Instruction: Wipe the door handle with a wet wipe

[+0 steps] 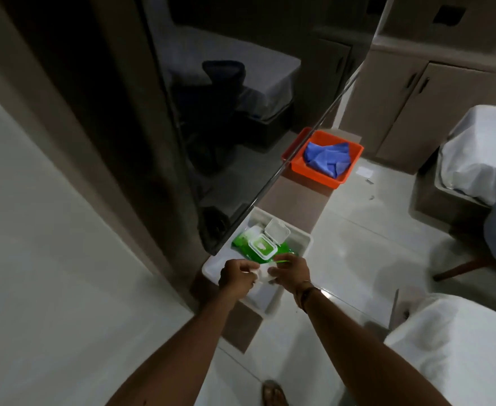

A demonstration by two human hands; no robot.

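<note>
Dim light is flattening everything along the narrow brown worktop (pixel 296 200), which is running beside a dark mirror panel (pixel 211 112) that is reflecting a bed and murky shapes too dark to name. At the worktop's near end a white tray (pixel 301 240) is holding a green wet wipe pack (pixel 242 244) with its white flip lid (pixel 276 230) standing open. Over the tray's near edge, the left hand (pixel 236 275) and the right hand (pixel 290 272) are both pinching one small white wet wipe (pixel 263 273) between them, fingers closed on it; most of the wipe is hiding behind the fingers. At the worktop's far end an orange tray (pixel 299 162) is carrying a crumpled blue cloth (pixel 327 156). No door handle is making itself out clearly. A sandalled foot (pixel 273 394) is getting cut off by the bottom edge.
</note>
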